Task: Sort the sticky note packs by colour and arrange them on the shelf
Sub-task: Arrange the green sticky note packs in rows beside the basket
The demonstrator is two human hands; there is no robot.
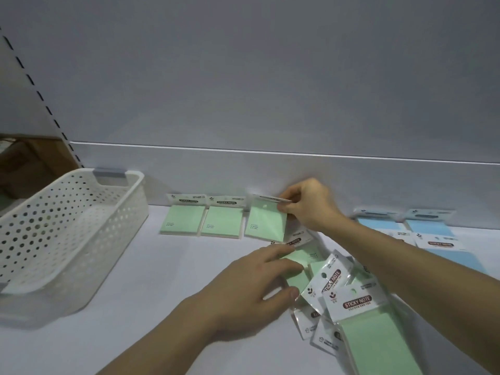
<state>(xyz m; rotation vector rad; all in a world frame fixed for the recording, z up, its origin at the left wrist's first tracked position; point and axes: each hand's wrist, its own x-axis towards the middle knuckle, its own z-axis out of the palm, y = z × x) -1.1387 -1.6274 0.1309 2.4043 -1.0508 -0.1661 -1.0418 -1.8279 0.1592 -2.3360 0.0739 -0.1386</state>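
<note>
Right hand (305, 204), arm stretched toward 12 o'clock, pinches a flat pale-green wrapped sticky note pack (266, 221) at the back of the white shelf (151, 266). At its 6 o'clock, left hand (257, 282) clamps fingers and thumb on another green pack (307, 254).

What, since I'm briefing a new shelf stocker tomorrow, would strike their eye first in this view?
Two hands meet at centre: the right hand pinches the header of a green pack, third in a neat row against the back wall, while the left hand grips a loose pack from the green pile at front right. A white perforated basket sits at left, and blue packs lie at far right.
</note>
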